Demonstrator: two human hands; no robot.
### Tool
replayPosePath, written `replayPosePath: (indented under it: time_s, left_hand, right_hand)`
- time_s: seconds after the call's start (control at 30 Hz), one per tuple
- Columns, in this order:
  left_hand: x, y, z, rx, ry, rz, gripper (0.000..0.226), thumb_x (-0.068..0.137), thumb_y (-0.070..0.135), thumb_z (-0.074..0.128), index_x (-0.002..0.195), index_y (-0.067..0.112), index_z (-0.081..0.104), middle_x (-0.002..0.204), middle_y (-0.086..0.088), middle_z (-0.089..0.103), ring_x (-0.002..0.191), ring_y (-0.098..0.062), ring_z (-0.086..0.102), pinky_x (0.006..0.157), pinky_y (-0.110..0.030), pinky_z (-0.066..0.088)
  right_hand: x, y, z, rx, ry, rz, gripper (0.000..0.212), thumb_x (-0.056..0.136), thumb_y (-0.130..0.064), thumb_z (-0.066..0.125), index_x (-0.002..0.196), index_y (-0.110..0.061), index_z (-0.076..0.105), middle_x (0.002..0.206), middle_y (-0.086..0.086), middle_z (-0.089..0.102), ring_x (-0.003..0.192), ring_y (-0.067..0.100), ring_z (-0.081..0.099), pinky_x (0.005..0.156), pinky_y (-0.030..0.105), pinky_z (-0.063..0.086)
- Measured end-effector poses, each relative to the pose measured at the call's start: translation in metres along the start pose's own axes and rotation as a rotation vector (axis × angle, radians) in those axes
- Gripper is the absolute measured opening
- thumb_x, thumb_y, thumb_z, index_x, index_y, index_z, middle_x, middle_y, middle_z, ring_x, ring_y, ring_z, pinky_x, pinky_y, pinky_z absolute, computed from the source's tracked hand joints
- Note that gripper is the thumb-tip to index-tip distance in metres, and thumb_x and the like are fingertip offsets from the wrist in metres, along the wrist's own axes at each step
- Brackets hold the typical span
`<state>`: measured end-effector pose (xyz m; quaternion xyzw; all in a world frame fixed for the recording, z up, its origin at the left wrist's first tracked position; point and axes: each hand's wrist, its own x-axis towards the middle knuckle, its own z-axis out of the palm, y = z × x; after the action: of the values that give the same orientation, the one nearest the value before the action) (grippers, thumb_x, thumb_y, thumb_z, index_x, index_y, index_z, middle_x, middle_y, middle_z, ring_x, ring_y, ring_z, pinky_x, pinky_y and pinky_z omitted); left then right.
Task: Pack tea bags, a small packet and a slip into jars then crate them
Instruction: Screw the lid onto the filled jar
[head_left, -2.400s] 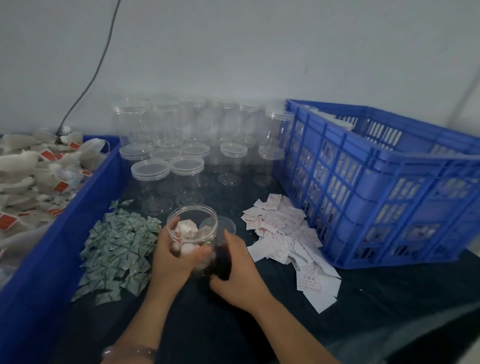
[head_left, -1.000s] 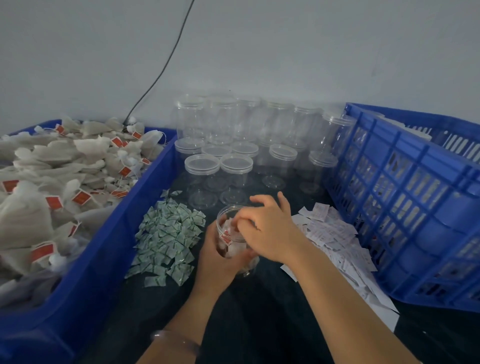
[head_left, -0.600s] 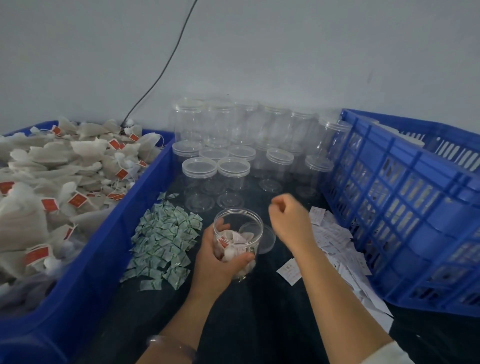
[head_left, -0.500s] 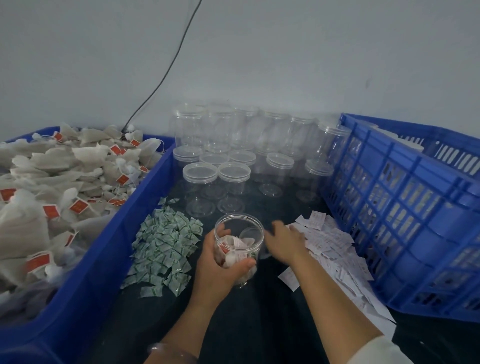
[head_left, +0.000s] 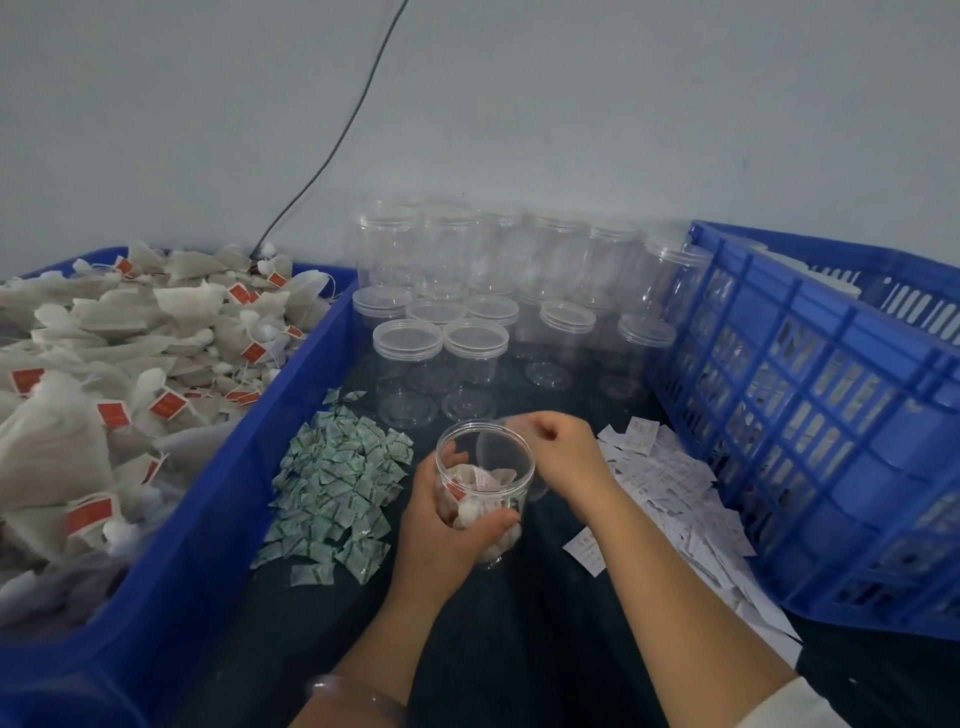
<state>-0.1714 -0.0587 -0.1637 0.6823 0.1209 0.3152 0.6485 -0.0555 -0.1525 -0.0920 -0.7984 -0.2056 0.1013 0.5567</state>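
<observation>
Clear plastic jar, frame centre, upright, left hand grip clamped round it; right hand pinches clear round lid just right of mouth.

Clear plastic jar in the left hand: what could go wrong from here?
1. The clear plastic jar is open and only the left hand holds it; a loosened grip could spill its tea bags.
2. The right hand seems to pinch the clear round lid; the white paper slip inside might catch under it.
</observation>
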Motion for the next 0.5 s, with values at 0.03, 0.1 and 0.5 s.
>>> replayPosePath:
  time_s: [0.03,0.1,0.5]
  left_hand:
    - [0.000,-0.001,0.000,0.006,-0.002,0.009,0.075,0.063,0.009,0.086,0.119,0.039,0.048,0.119,0.020,0.058,0.103,0.006,0.060,0.087,-0.017,0.050]
    - [0.001,-0.002,0.000,0.024,-0.001,0.021,0.074,0.066,0.000,0.084,0.118,0.039,0.048,0.118,0.020,0.058,0.102,0.010,0.059,0.084,-0.011,0.048]
    - [0.000,0.003,0.001,0.028,-0.011,0.019,0.067,0.063,0.025,0.088,0.121,0.023,0.053,0.102,0.015,0.068,0.093,0.005,0.063,0.078,-0.014,0.051]
  right_hand:
    - [-0.002,-0.005,-0.002,0.057,0.018,-0.005,0.008,0.091,-0.033,0.066,0.089,-0.026,0.070,0.086,-0.012,0.070,0.078,0.003,0.066,0.059,0.016,0.047]
    - [-0.005,-0.015,-0.008,0.188,-0.008,-0.002,0.014,0.091,-0.035,0.065,0.092,-0.021,0.066,0.095,-0.002,0.069,0.090,0.014,0.066,0.073,0.031,0.055]
    - [-0.034,-0.043,0.004,-0.589,-0.340,-0.439,0.074,0.076,-0.064,0.070,0.139,-0.041,0.040,0.139,-0.011,0.042,0.128,0.011,0.036,0.102,0.036,0.040]
